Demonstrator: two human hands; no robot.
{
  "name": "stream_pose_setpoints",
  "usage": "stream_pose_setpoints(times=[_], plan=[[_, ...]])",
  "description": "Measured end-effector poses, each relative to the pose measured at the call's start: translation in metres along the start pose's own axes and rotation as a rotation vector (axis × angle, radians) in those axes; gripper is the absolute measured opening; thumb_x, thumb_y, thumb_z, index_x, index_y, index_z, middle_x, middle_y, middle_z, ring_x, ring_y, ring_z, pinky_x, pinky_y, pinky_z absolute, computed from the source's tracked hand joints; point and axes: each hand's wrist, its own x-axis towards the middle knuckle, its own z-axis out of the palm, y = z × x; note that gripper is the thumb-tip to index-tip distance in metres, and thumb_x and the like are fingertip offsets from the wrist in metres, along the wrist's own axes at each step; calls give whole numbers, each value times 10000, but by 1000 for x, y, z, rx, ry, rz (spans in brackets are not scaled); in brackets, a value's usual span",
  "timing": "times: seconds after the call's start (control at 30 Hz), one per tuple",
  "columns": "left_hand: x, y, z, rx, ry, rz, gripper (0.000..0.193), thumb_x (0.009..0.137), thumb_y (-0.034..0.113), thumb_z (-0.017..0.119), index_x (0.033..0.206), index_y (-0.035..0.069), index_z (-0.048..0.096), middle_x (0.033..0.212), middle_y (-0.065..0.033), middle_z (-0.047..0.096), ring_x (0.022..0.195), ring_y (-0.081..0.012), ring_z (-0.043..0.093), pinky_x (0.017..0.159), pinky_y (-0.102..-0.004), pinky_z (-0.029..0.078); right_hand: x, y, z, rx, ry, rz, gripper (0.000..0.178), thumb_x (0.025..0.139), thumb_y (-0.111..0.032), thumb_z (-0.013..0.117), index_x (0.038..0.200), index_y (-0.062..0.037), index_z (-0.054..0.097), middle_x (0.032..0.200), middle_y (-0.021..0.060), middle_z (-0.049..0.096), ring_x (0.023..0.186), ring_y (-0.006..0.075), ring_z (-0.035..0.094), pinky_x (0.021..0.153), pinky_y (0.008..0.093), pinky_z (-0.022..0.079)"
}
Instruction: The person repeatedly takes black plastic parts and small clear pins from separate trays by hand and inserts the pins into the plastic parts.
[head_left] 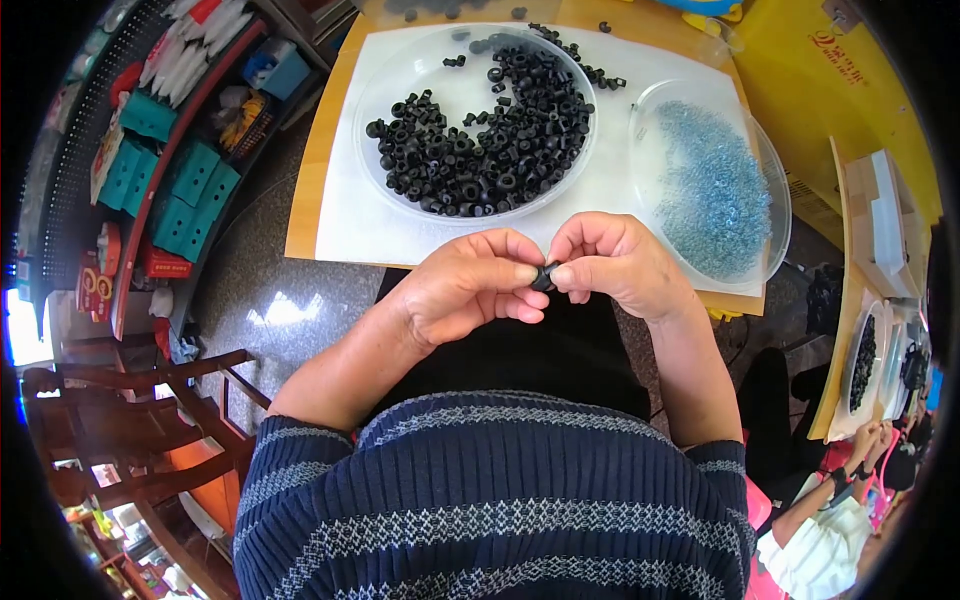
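My left hand (478, 283) and my right hand (615, 262) meet just off the table's near edge, above my lap. Between their thumbs and fingertips they pinch one small black rubber-like part (543, 277), gripped from both sides. Its exact shape is partly covered by the fingers. Straight ahead on the table is a round clear tub (415, 75) with a big heap of small black parts (500, 150), many of them ring-shaped. To the right, a clear round container (648, 110) holds many tiny pale-blue translucent pieces (715, 190).
White paper (340, 235) covers much of the wooden table (305, 215); loose black parts (600, 78) lie behind the tub. Wooden chair at left (150, 430), stocked shelves (190, 200) beyond. At right, a yellow box (840, 80) and another person's hands (868, 445) at a second table.
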Motion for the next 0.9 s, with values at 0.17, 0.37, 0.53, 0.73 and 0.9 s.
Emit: stream_pose_setpoints(times=[0.17,0.37,0.53,0.73,0.9], plan=[[3,-5,-1,-21,30,-7,120,791,70,573,873,6,515,770,-99,587,662,-182,617,611,-303,539,4,2,2,-56,1,25,109,731,-89,624,803,-25,574,692,10,572,599,64,511,533,189,414],[6,-3,1,-55,53,20,107,803,91,568,863,21,513,771,-90,587,648,-162,607,593,-286,538,-3,8,7,-76,109,-127,195,751,-105,614,918,-9,582,715,-7,572,609,53,496,553,197,413],[9,-2,-1,-77,57,36,92,808,107,565,841,37,516,791,-86,593,661,-157,604,597,-279,535,-8,10,12,-500,197,-323,314,715,-89,647,1003,2,562,692,8,550,597,78,502,563,198,417],[11,-10,2,-50,105,53,69,809,137,571,837,89,530,853,-64,603,752,-158,590,721,-320,485,-8,17,22,-948,370,-569,341,655,-114,668,968,-32,560,674,57,542,614,180,533,560,272,430],[12,-16,7,-36,121,65,70,813,153,568,822,97,526,872,-56,600,801,-149,569,787,-329,448,-4,26,21,-1160,507,-714,308,610,-135,668,886,-53,559,677,50,546,614,226,534,547,330,426]])
